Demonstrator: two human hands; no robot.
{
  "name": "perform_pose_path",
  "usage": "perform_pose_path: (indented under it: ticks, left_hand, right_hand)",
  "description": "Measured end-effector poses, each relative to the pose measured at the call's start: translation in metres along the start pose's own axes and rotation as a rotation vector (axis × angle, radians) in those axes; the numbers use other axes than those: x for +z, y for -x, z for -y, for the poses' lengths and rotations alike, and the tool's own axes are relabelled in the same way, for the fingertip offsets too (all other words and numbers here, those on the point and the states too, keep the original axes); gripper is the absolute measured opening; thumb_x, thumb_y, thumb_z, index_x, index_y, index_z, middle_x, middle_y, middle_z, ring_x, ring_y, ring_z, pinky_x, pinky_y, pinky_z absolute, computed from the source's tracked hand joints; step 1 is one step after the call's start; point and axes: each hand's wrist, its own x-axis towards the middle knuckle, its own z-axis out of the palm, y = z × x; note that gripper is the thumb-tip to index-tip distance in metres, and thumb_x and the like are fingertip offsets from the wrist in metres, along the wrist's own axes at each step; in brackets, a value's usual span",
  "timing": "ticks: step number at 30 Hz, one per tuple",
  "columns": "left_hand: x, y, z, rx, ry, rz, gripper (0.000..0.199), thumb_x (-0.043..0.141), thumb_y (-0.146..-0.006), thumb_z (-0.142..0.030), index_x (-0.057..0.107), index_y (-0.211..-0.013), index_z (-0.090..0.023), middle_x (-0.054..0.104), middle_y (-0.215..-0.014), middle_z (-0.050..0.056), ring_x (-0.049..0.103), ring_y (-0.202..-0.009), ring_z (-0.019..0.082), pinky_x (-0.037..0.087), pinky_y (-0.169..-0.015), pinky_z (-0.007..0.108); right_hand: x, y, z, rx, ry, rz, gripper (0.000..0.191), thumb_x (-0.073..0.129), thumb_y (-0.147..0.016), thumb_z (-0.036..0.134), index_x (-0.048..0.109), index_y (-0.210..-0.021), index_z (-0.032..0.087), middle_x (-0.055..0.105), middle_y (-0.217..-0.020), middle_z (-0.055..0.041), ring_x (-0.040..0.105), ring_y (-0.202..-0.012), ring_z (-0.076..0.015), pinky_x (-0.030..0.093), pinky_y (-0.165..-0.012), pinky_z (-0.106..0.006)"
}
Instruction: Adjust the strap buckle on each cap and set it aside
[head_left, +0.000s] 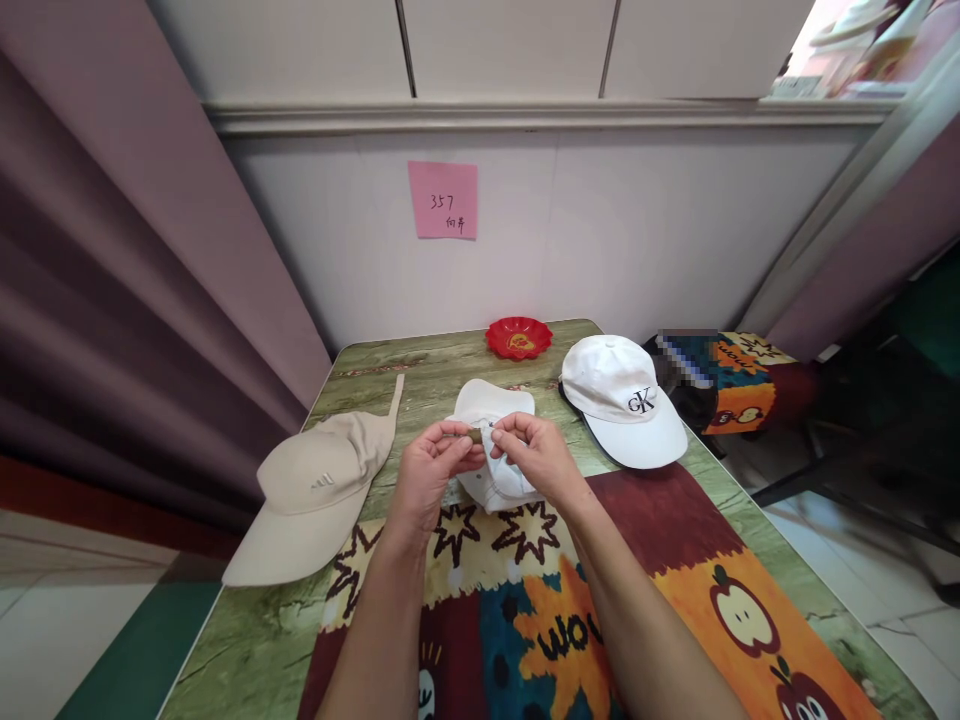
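"Left hand (431,465) and right hand (544,460): where are they?"

"Close together over the small white cap (501,484), mid-worktop (435,362); call that the clock's centre. Left fingertips pinch a small brownish piece (475,436); right fingertips grip the cap's pale edge just beside it."

"Is that piece a buckle or a strap end?"

"Too small to tell. I also can't tell whether the cap rests or is lifted slightly."

"What might go wrong?"

"Slipping, I'd judge. There's little to grip, so a slack pinch could lose it. Uneven pulling might twist the band, and the soft crown could fold under the fingers."

"What about the surface?"

"Green-brown and wood-patterned, with a bright printed cloth (675,510) spread from 4 to 7 o'clock. A beige cap (319,480) lies towards 9, a white GK cap (615,395) between 2 and 3, a red dish (498,345) just past 12."

"And the room?"

"Pale wall (637,230) behind, carrying a pink note (444,190) between 11 and 12. Mauve curtain (112,250) at 10. Similar cloth (742,375) shows beyond the GK cap."
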Motion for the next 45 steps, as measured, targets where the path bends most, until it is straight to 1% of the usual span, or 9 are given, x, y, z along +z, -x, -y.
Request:
perform_pose_path:
  ticks: [7,14,22,29,32,35,38,41,45]
  left_hand:
    - [-0.005,-0.002,0.001,-0.027,-0.047,-0.012,0.039,0.088,-0.058,-0.032,0.066,-0.085,-0.014,0.076,-0.070,0.007,0.070,-0.062,0.017,0.056,-0.067,0.028]
    - [-0.006,-0.001,-0.001,-0.032,-0.076,0.016,0.038,0.088,-0.059,-0.033,0.069,-0.085,-0.014,0.076,-0.072,0.007,0.070,-0.062,0.017,0.055,-0.066,0.028]
    - [-0.004,-0.003,0.002,0.081,-0.123,-0.052,0.028,0.088,-0.056,-0.030,0.075,-0.076,-0.015,0.074,-0.077,0.004,0.065,-0.064,0.013,0.054,-0.066,0.025]
    - [-0.006,-0.006,0.009,-0.035,-0.024,-0.004,0.034,0.089,-0.053,-0.030,0.073,-0.078,-0.014,0.070,-0.069,0.003,0.066,-0.061,0.016,0.055,-0.068,0.031]
    - [-0.007,-0.008,0.010,0.095,-0.178,-0.038,0.022,0.084,-0.060,-0.028,0.074,-0.077,-0.016,0.069,-0.074,0.003,0.059,-0.061,0.012,0.049,-0.062,0.024]
    - [-0.007,-0.006,0.005,0.286,-0.385,-0.071,0.013,0.080,-0.064,-0.025,0.075,-0.073,-0.018,0.069,-0.106,0.007,0.052,-0.062,0.009,0.044,-0.061,0.021]
    - [-0.007,-0.004,0.000,0.258,-0.405,0.024,0.011,0.077,-0.068,-0.026,0.073,-0.074,-0.018,0.064,-0.126,0.008,0.049,-0.058,0.007,0.043,-0.059,0.022]
    - [-0.012,-0.003,-0.001,0.185,-0.338,0.122,0.014,0.077,-0.069,-0.028,0.071,-0.077,-0.018,0.066,-0.119,0.008,0.051,-0.060,0.009,0.042,-0.059,0.022]
    - [-0.020,-0.005,-0.001,0.176,-0.311,0.127,0.019,0.081,-0.066,-0.030,0.072,-0.076,-0.017,0.063,-0.108,0.006,0.054,-0.067,0.011,0.043,-0.059,0.021]
  right_hand:
    - [-0.004,0.001,0.000,-0.008,0.078,0.060,0.015,0.063,-0.085,0.033,0.068,-0.084,0.019,0.071,-0.070,-0.0020,0.063,-0.066,-0.0147,0.047,-0.065,-0.025]
    - [-0.005,0.001,-0.002,-0.010,0.163,0.062,0.016,0.063,-0.085,0.035,0.070,-0.085,0.020,0.072,-0.068,-0.0014,0.061,-0.064,-0.0150,0.045,-0.063,-0.025]
    - [-0.006,0.002,0.003,-0.042,0.252,0.065,0.015,0.062,-0.086,0.033,0.070,-0.083,0.022,0.072,-0.066,-0.0001,0.060,-0.062,-0.0154,0.042,-0.063,-0.025]
    - [-0.009,0.005,0.012,-0.048,0.393,0.056,0.014,0.061,-0.087,0.032,0.071,-0.081,0.023,0.072,-0.066,0.0019,0.054,-0.055,-0.0133,0.034,-0.057,-0.025]
    - [-0.009,0.006,0.015,-0.075,0.454,0.026,0.014,0.062,-0.087,0.031,0.071,-0.079,0.024,0.071,-0.065,0.0027,0.051,-0.054,-0.0129,0.033,-0.058,-0.025]
    - [-0.009,0.006,0.016,-0.079,0.455,0.041,0.015,0.061,-0.087,0.031,0.072,-0.079,0.024,0.071,-0.063,0.0031,0.048,-0.052,-0.0130,0.032,-0.057,-0.025]
    - [-0.011,0.006,0.015,-0.095,0.474,0.051,0.014,0.062,-0.087,0.032,0.072,-0.080,0.025,0.071,-0.064,0.0031,0.048,-0.052,-0.0136,0.031,-0.057,-0.025]
    - [-0.011,0.007,0.015,-0.131,0.514,0.037,0.013,0.064,-0.087,0.033,0.074,-0.081,0.026,0.071,-0.066,0.0021,0.051,-0.056,-0.0145,0.032,-0.059,-0.025]
    - [-0.010,0.008,0.017,-0.154,0.530,0.054,0.014,0.063,-0.088,0.033,0.074,-0.082,0.026,0.068,-0.065,0.0023,0.050,-0.056,-0.0141,0.031,-0.059,-0.025]
